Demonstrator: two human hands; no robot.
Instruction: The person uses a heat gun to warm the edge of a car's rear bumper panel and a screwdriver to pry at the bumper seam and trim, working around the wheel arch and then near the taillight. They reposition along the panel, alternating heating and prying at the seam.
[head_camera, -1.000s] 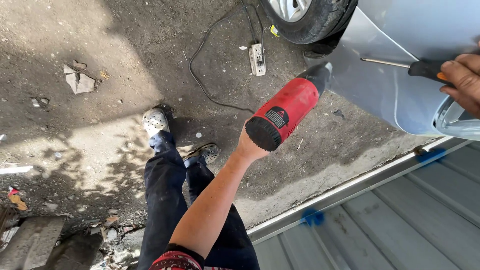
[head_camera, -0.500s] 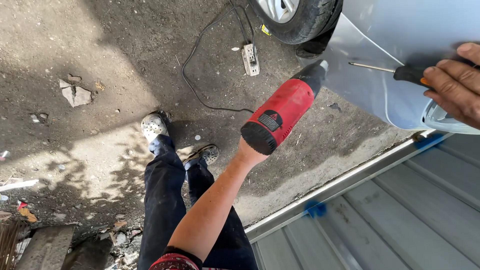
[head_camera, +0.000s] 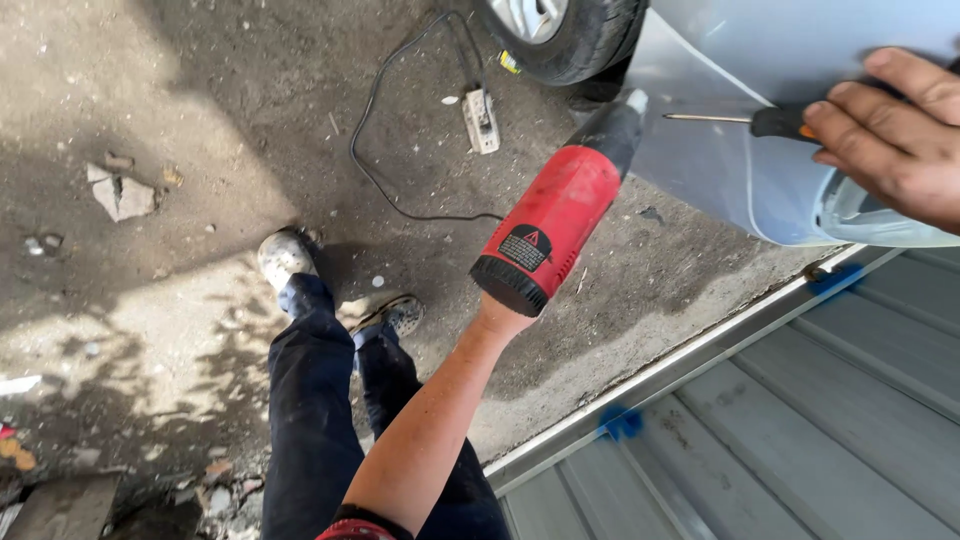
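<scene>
- Nearest you, your left arm reaches up from the bottom edge, above your dark trousers and shoes (head_camera: 285, 255). A grey ribbed metal sheet (head_camera: 800, 420) lies to the right.
- Your left hand (head_camera: 497, 318) carries the red heat gun (head_camera: 555, 215). Its fingers are hidden behind the body, so you cannot see how they wrap the handle.
- The heat gun's long axis runs from near-left to far-right. Its black nozzle points up at the silver car panel (head_camera: 720, 170), just short of it.
- Your right hand (head_camera: 890, 135) has come further into view than a second ago. Its fingers are curled over the black handle of the screwdriver (head_camera: 770, 122).
- The screwdriver lies nearly level, with its tip pointing left. The tip now sits much closer to the nozzle than before, so heat and blade meet on one spot of the panel.
- Farther off, a black cord (head_camera: 375, 160) loops across the dirt ground (head_camera: 200, 120) to a power strip (head_camera: 481, 120), near the tyre (head_camera: 590, 40).
</scene>
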